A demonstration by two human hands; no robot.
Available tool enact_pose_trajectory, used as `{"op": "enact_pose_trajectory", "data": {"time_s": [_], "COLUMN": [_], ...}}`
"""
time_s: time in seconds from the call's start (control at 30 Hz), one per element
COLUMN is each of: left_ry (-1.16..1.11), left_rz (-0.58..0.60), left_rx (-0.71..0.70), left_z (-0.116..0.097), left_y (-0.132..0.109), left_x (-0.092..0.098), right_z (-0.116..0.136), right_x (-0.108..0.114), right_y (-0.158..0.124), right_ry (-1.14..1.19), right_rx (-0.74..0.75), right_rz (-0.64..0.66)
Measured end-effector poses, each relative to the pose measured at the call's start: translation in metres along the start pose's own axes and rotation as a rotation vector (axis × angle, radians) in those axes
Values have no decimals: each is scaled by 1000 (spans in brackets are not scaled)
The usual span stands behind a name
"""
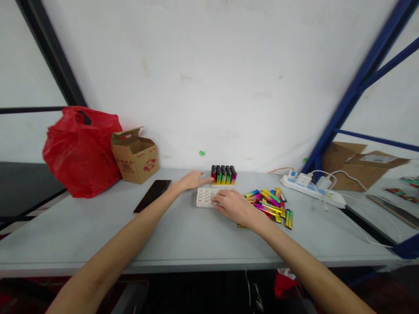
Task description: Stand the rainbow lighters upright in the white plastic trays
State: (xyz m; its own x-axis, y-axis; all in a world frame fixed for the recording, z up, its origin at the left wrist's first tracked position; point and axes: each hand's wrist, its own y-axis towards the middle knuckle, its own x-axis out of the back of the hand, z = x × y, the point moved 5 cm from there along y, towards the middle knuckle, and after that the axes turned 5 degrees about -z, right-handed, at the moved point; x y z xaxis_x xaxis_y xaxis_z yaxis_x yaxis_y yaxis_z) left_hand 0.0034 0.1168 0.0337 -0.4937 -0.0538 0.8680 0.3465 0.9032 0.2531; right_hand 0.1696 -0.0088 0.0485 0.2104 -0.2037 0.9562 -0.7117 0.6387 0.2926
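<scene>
A white tray [204, 197] with rows of small holes lies flat in the middle of the table. My right hand [233, 204] rests over its right end, fingers bent onto it and covering that part. Just behind the tray stands a block of upright lighters [224, 175], rainbow-coloured with black tops, packed in rows. My left hand [193, 180] is stretched out beside that block, thumb apart and pointing at its left side; nothing shows in it. A loose pile of colourful lighters [270, 204] lies to the right, partly behind my right hand.
A dark phone [153, 195] lies left of the tray. Farther left are an open cardboard box [139, 159] and a red plastic bag [83, 152]. A white power strip [314, 189] with plugs and cables sits at the right, near a blue metal frame [353, 91] and flattened cardboard [356, 168].
</scene>
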Motion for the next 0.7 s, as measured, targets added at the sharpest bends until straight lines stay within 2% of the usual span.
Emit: {"op": "enact_pose_trajectory", "data": {"time_s": [0.17, 0.33, 0.4, 0.5, 0.6, 0.7], "left_ry": [113, 71, 90, 107, 95, 103], "left_rz": [157, 325, 302, 238, 238, 268], "left_rx": [71, -3, -66, -121, -146, -159], "left_z": [10, -10, -18, -25, -28, -31], "left_y": [-35, -65, -69, -68, -64, -60], "left_x": [19, 16, 12, 7, 3, 2], "right_z": [-11, -31, -49, -88, -131, -157], "right_x": [-17, -7, 4, 18, 15, 6], "right_y": [9, -2, -8, -20, -35, -46], "right_ry": [14, 177, 249, 230, 153, 172], "right_rx": [-23, -54, -76, -115, -222, -222], "right_rz": [65, -28, -89, -133, 24, 164]}}
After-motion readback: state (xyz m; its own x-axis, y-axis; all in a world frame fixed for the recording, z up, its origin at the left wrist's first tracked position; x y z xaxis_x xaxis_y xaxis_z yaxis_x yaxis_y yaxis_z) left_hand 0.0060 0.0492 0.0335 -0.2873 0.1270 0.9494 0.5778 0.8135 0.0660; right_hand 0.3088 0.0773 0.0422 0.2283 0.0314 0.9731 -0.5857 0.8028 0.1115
